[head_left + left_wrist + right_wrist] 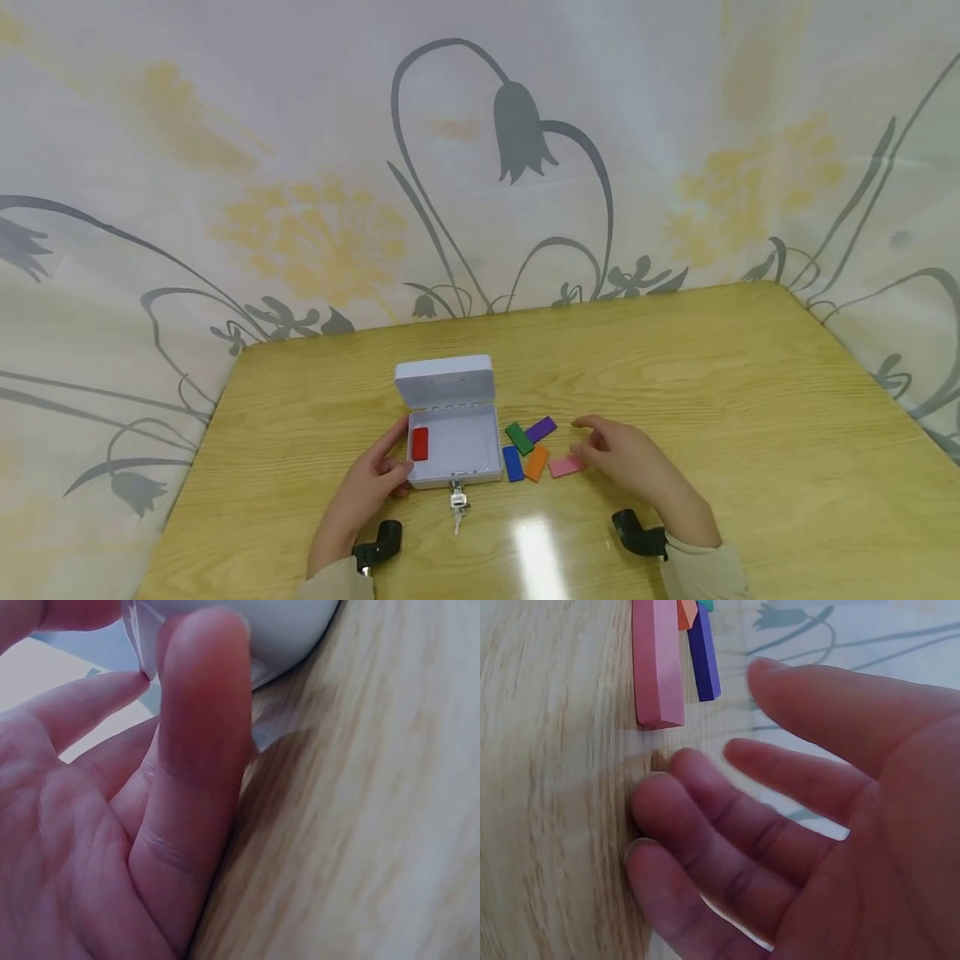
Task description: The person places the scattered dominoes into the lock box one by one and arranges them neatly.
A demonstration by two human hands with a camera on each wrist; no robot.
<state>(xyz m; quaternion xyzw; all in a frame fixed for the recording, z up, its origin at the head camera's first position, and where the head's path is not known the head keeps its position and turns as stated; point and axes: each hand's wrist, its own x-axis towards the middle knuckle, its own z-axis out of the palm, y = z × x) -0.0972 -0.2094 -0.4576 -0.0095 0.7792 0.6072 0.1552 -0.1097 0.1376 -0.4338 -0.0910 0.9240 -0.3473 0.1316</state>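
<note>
The left hand (372,477) grips an open, white, metal-looking hinged-lid box (480,480) holding one red rectangular block (420,443). To its right, the empty right hand (630,458), loosely spread, seems mid-reach beside a pink rectangular block (564,466); pinching it looks next.
</note>
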